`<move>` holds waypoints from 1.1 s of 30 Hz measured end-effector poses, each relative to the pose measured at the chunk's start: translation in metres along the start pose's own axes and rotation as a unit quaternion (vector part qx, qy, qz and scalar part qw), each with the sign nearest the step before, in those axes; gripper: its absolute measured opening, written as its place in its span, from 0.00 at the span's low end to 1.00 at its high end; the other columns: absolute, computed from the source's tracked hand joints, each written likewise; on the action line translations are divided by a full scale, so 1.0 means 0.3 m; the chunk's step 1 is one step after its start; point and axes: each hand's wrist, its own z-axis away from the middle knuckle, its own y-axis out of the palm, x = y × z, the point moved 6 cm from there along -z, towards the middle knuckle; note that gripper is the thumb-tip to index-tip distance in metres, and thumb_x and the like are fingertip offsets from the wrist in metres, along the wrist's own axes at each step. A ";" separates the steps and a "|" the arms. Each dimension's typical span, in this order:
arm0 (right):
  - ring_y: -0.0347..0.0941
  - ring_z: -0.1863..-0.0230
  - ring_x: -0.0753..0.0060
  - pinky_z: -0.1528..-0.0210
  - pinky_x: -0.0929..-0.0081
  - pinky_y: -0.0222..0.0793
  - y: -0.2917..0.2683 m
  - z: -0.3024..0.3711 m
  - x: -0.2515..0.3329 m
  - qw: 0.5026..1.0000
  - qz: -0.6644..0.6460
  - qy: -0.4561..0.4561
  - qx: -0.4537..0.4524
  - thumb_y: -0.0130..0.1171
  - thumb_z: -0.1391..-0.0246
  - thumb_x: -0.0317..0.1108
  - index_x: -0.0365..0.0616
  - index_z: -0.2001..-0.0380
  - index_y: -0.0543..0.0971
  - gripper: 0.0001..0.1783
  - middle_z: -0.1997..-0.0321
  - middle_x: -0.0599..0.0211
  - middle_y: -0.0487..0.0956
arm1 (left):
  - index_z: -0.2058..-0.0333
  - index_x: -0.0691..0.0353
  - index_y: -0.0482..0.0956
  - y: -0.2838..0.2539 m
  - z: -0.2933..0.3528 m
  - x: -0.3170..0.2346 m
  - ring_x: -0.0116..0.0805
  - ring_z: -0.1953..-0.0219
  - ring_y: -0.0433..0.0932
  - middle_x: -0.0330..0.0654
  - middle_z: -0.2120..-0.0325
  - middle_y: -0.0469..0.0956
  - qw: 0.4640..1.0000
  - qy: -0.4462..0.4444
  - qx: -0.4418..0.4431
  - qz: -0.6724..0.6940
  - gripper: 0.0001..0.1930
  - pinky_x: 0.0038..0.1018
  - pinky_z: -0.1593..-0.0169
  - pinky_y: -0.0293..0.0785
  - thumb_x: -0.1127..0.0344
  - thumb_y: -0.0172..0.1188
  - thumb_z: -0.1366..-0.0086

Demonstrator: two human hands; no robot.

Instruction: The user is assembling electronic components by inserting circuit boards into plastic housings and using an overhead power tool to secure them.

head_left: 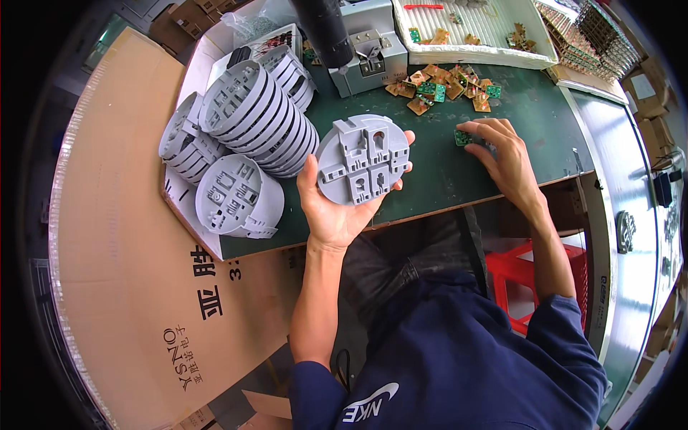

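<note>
My left hand holds up a round grey plastic housing by its rim, with its moulded slots and ribs facing me. Over the right part of the green bench, my right hand pinches a small green circuit board between thumb and fingers. Beyond it, toward the back, lies a loose heap of small tan and green circuit boards. To the left of the held housing leans a tall stack of like grey housings, and a single one lies nearer to me.
A grey bench machine stands at the back, beside a black cylinder. Behind the heap is a white foam tray with more boards. Cardboard borders the bench on the left; a red stool is below at right.
</note>
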 end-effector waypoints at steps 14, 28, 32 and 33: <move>0.74 0.48 0.82 0.40 0.78 0.71 0.058 -0.055 0.059 0.869 -0.461 0.173 0.045 0.68 0.38 0.31 0.38 0.44 0.81 0.20 0.50 0.73 0.82 | 0.37 0.64 0.74 0.050 0.022 0.020 0.60 0.38 0.63 0.56 0.34 0.64 0.489 0.127 -0.185 -0.843 0.43 0.53 0.34 0.60 0.46 0.76 0.47; 0.77 0.47 0.79 0.39 0.73 0.73 0.152 -0.077 0.147 0.825 -0.537 0.114 0.133 0.69 0.40 0.28 0.40 0.47 0.82 0.18 0.48 0.71 0.82 | 0.52 0.56 0.87 0.141 0.045 -0.043 0.52 0.35 0.70 0.43 0.40 0.77 0.577 0.232 -0.161 -0.767 0.16 0.43 0.34 0.67 0.60 0.72 0.37; 0.77 0.48 0.79 0.40 0.72 0.74 0.170 -0.068 0.153 0.807 -0.560 0.129 0.140 0.68 0.40 0.26 0.40 0.46 0.80 0.19 0.49 0.69 0.83 | 0.51 0.61 0.85 0.121 0.038 -0.020 0.49 0.40 0.74 0.48 0.45 0.79 0.737 0.193 -0.127 -0.635 0.17 0.42 0.36 0.67 0.59 0.72 0.36; 0.78 0.49 0.79 0.40 0.72 0.75 0.174 -0.063 0.148 0.802 -0.562 0.148 0.138 0.68 0.40 0.26 0.40 0.45 0.80 0.19 0.49 0.69 0.83 | 0.52 0.66 0.84 0.101 0.039 -0.012 0.47 0.43 0.78 0.49 0.50 0.83 0.807 0.168 -0.141 -0.548 0.19 0.40 0.36 0.68 0.60 0.72 0.36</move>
